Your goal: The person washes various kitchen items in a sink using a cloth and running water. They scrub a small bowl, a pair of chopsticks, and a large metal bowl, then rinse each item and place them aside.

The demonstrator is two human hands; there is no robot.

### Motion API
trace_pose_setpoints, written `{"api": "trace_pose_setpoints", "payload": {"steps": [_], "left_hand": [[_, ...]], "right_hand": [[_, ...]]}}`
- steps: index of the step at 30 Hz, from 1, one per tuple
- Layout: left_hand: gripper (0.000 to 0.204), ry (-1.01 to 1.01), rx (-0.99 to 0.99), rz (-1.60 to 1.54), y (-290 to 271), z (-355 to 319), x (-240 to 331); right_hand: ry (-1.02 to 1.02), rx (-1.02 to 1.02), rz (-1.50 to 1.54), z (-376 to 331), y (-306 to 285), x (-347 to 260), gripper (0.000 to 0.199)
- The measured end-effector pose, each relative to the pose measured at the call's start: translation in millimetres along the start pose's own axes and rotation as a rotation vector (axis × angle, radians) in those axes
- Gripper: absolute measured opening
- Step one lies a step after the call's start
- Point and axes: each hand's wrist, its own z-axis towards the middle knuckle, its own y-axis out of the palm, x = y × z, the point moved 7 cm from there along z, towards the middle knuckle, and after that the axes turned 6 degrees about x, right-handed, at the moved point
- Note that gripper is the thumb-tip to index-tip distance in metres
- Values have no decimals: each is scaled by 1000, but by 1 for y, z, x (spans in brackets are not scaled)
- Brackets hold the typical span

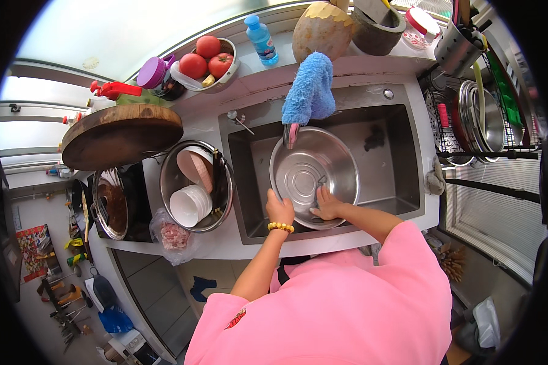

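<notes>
A shiny round metal basin rests in the steel sink, tilted a little toward me. My left hand, with a yellow bead bracelet at the wrist, grips the basin's near left rim. Inside the basin, my right hand lies against the lower wall with its fingers stretched out. Above the basin's far edge is the faucet, with a fluffy blue cloth draped over it. Whether water runs from the spout is hard to make out.
Left of the sink stand a metal bowl of stacked dishes, a bag of raw meat and a thick wooden board. Behind are tomatoes, a blue bottle and a stone mortar. A dish rack is at right.
</notes>
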Motion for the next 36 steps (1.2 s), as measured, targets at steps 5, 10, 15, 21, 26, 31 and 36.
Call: {"api": "trace_pose_setpoints", "payload": {"steps": [5,10,15,21,26,31,36], "left_hand": [[23,-45,-107,78,3,10,0],[33,84,-49,97,-8,4,7],[24,48,-46,37,8,9,3],[32,52,-64,-36,0,39,18],[34,108,-148,-47,-3,48,28],[18,386,-244,77,-2,31,69],[14,498,-248,-3,0,13,79]], "right_hand": [[-527,516,60,55,-31,-91,73],[-130,737,-369,66,-78,35,71],[156,178,-202,6,5,57,68],[-335,740,-3033,-41,-31,-102,43],[852,-571,-3950,-15,-95,-110,40],[726,-1108,-3531,5,-166,-56,36],[-214,-2871,-3237,-41,-184,-58,55]]}}
